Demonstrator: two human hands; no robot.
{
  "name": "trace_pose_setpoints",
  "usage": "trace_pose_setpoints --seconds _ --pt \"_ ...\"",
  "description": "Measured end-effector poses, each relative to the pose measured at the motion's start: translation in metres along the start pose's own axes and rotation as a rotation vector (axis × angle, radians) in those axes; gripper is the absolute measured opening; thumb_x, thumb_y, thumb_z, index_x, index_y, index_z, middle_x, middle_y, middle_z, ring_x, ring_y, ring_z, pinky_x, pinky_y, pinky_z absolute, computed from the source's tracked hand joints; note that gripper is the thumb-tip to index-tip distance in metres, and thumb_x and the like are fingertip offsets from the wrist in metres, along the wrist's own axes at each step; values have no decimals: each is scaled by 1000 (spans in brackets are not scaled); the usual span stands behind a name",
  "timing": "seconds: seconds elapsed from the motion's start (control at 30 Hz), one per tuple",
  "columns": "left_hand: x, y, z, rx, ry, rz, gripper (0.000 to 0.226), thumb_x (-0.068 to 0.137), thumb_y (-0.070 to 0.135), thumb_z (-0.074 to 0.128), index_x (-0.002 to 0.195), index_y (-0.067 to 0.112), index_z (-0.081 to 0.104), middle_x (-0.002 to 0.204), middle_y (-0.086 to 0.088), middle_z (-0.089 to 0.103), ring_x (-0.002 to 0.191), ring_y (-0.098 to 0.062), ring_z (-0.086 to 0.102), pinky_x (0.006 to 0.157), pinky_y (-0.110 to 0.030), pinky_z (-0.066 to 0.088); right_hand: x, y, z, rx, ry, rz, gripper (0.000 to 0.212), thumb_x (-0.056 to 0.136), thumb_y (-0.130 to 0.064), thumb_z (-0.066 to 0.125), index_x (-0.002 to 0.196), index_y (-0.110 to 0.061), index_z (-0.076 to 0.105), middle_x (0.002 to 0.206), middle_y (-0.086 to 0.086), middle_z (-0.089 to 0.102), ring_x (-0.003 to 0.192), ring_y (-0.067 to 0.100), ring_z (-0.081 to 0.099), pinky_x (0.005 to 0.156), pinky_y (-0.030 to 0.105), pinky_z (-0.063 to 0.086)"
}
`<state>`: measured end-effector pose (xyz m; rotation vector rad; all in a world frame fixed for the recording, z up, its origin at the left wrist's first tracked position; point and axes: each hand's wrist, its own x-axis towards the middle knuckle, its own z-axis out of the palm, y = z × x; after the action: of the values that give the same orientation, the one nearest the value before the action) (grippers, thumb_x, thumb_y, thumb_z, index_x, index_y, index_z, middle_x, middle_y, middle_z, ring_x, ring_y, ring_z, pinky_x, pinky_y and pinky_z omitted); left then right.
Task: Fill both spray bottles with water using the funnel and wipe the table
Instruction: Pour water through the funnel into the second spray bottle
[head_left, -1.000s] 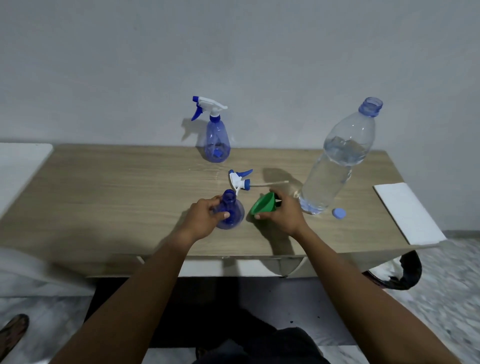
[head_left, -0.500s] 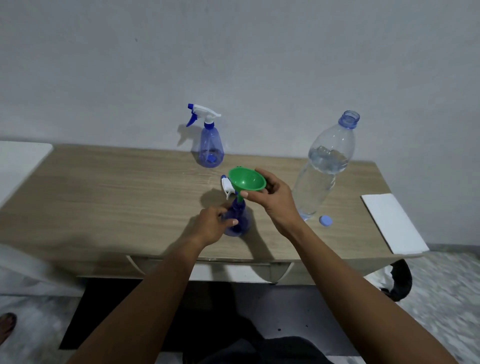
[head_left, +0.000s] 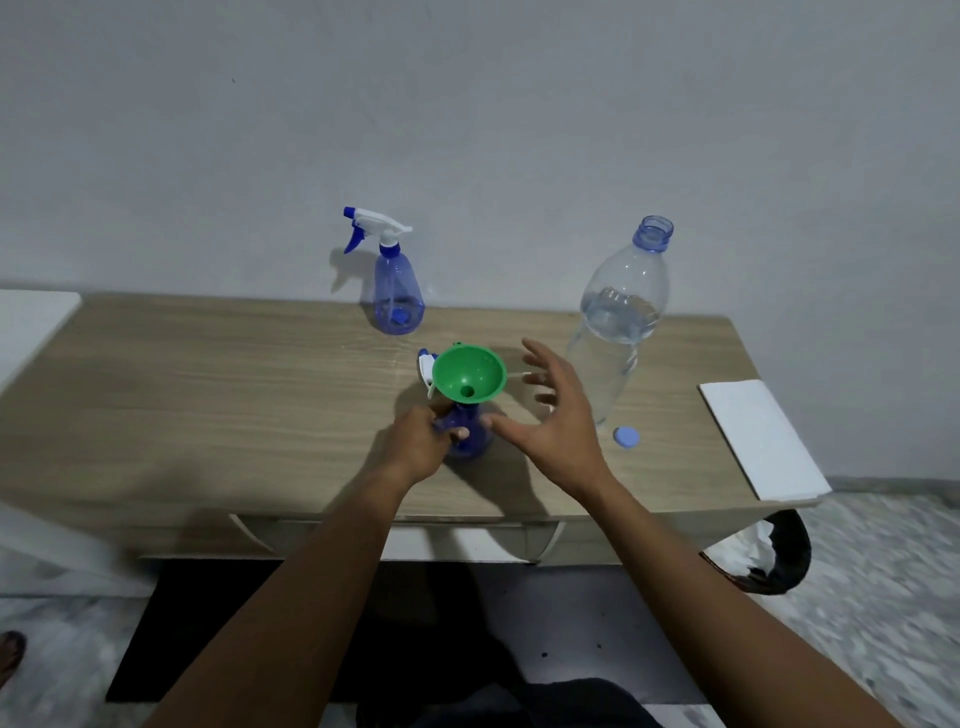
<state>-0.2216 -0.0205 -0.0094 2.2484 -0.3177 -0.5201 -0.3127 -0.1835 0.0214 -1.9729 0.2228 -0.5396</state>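
My left hand (head_left: 421, 441) is clamped around the open blue spray bottle (head_left: 470, 434) near the desk's (head_left: 208, 395) front edge, with the green conical funnel (head_left: 468, 375) seated upright in its neck; my right hand (head_left: 553, 421) is spread, fingers apart, just beside the funnel and gripping nothing. The tall clear plastic water bottle (head_left: 618, 322) stands uncapped and partly filled at the right, its round blue cap (head_left: 625, 436) lying at its base. The second spray bottle (head_left: 397, 296), translucent blue with its white trigger head fitted, stands at the back of the wood-grain desk, and a flat white cloth (head_left: 758, 439) lies at the right end.
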Motion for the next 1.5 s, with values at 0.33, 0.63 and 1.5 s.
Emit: trace_pose_setpoints --seconds 0.33,0.63,1.5 --pt "10 5 11 4 9 -66 38 86 30 73 123 24 65 111 -7 72 102 -30 66 95 -46 52 39 8 -46 -56 677 33 104 58 -42 95 140 -14 37 138 -1 38 123 23 48 103 48 47" --pt "16 5 13 29 -5 -87 44 80 42 72 123 39 62 117 -3 70 106 -30 64 97 -48 51 62 13 -48 94 557 134 96 67 -21 94 142 -22 34 107 -36 55 93 -13 59 88 23 50" --pt "8 10 13 20 -16 -80 39 94 30 65 132 24 59 119 -9 66 106 -27 61 87 -32 44 22 -16 -91 17 118 20 78 62 -6 95 124 -24 51 106 -14 67 93 0 71 80 21 59"
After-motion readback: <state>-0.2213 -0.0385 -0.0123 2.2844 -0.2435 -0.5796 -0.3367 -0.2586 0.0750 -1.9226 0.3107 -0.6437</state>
